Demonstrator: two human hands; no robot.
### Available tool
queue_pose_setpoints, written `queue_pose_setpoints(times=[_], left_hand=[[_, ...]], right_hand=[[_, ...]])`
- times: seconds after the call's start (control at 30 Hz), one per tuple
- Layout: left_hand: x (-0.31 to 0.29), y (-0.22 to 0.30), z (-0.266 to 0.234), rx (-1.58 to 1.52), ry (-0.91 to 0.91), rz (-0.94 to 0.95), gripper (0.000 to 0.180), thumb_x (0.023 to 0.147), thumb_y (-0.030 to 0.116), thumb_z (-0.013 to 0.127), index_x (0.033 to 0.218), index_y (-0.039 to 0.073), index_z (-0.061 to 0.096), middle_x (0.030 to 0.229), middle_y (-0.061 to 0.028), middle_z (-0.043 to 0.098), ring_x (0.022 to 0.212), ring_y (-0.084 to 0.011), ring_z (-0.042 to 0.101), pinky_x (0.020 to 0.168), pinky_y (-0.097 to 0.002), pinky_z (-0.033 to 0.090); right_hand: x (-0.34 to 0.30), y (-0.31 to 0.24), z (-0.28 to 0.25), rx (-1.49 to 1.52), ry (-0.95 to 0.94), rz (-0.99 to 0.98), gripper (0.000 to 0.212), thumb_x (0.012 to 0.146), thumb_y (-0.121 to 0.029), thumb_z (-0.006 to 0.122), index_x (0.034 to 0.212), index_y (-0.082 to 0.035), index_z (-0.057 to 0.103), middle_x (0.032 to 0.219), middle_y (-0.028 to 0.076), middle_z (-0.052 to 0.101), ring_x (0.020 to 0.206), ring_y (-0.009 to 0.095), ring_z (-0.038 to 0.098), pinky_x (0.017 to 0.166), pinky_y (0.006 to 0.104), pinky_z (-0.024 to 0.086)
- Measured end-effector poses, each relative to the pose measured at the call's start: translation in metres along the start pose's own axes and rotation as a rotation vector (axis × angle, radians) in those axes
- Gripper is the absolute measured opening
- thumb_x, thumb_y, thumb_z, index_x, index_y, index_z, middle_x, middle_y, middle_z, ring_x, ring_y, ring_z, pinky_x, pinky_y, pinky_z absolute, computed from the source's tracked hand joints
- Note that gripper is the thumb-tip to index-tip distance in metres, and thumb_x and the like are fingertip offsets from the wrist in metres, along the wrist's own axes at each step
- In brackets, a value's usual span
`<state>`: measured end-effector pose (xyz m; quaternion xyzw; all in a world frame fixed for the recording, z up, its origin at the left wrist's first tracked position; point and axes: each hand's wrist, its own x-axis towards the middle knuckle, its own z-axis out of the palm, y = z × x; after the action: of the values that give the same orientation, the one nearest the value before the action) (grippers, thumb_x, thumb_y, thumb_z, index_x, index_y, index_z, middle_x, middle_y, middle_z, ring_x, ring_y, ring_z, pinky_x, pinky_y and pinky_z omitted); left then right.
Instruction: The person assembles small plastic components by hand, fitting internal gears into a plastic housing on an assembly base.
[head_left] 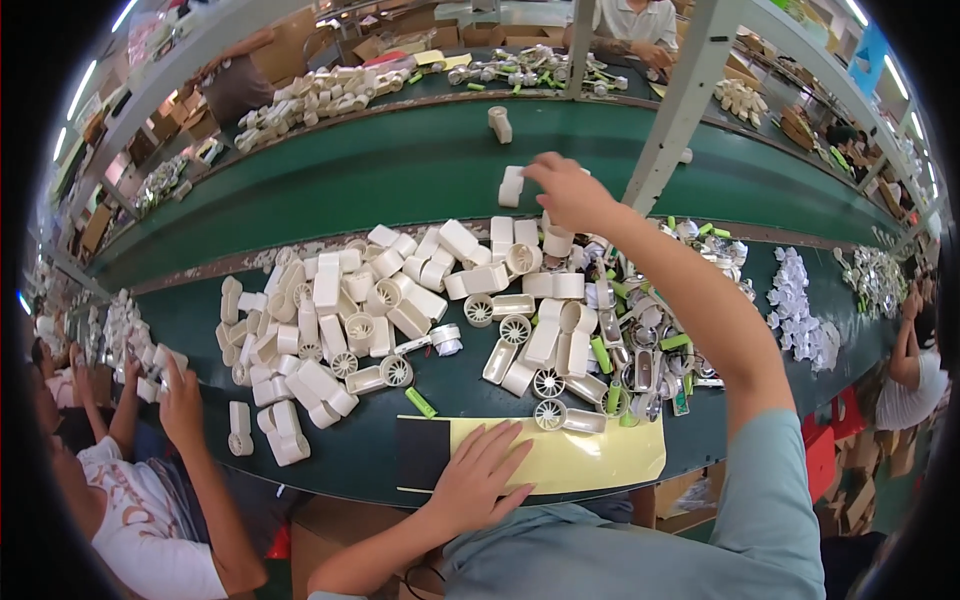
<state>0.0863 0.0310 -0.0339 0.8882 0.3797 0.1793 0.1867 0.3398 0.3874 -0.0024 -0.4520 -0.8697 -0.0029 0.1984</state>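
Note:
My left hand (480, 478) lies flat, fingers spread, on a yellow sheet (590, 455) with a black band (423, 455) at its left end. My right hand (572, 195) reaches over the far side of the bench to the green conveyor belt. Its fingers are stretched out beside a cream plastic housing (510, 187) on the belt; whether they touch it I cannot tell. Below that hand, on the bench, is a heap of cream handheld-fan housings (385, 295), some with round grilles. A small green cylindrical cell (420, 402) lies near the sheet.
Another housing (499, 125) sits farther up the belt (350, 155). Right of the heap are wired parts with green cells (645, 345) and white pieces (795, 300). A metal post (685, 105) rises beyond my right arm. Co-workers sit left (150, 500), right and across the belt.

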Motion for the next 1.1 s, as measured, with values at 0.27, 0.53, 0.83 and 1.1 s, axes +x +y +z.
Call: queue_pose_setpoints(times=[0.27, 0.53, 0.83, 1.1], left_hand=[[0.023, 0.002, -0.034, -0.175, 0.318, -0.012, 0.045, 0.086, 0.011, 0.075, 0.128, -0.001, 0.064, 0.133, -0.0194, 0.063, 0.122, -0.0381, 0.061, 0.105, -0.0466, 0.048], [0.019, -0.011, -0.055, -0.792, 0.765, -0.238, 0.076, 0.095, 0.013, 0.063, 0.157, -0.005, 0.022, 0.156, -0.0229, 0.039, 0.135, -0.0318, 0.049, 0.114, -0.0419, 0.039], [0.007, -0.009, -0.024, -1.286, 0.376, -0.514, 0.037, 0.113, 0.034, 0.036, 0.121, 0.002, 0.053, 0.088, -0.0014, 0.058, 0.064, -0.0052, 0.046, 0.055, -0.0218, 0.036], [-0.009, 0.002, -0.018, -1.399, 0.299, -0.527, 0.033, 0.113, 0.028, 0.039, 0.133, 0.004, 0.05, 0.09, -0.0007, 0.056, 0.066, -0.0046, 0.045, 0.054, -0.0204, 0.033]], right_hand=[[0.063, 0.003, 0.035, -0.259, -0.278, -0.061, 0.037, 0.082, -0.009, 0.075, 0.119, -0.013, 0.069, 0.124, 0.009, 0.067, 0.113, 0.031, 0.064, 0.093, 0.0438, 0.056], [-0.059, -0.151, -0.065, 1.076, -0.362, 0.104, 0.031, 0.098, -0.026, 0.073, 0.117, -0.003, 0.068, 0.096, 0.005, 0.073, 0.088, 0.008, 0.069, 0.074, 0.0283, 0.057], [-0.038, -0.069, -0.044, 0.502, 0.08, 0.004, 0.021, 0.09, -0.012, 0.066, 0.108, -0.004, 0.073, 0.108, 0.018, 0.07, 0.1, 0.035, 0.067, 0.088, 0.0436, 0.055], [-0.045, -0.007, -0.078, -0.528, -0.729, 0.29, 0.038, 0.08, -0.006, 0.066, 0.117, -0.006, 0.072, 0.121, 0.019, 0.068, 0.113, 0.039, 0.064, 0.091, 0.0478, 0.057]])
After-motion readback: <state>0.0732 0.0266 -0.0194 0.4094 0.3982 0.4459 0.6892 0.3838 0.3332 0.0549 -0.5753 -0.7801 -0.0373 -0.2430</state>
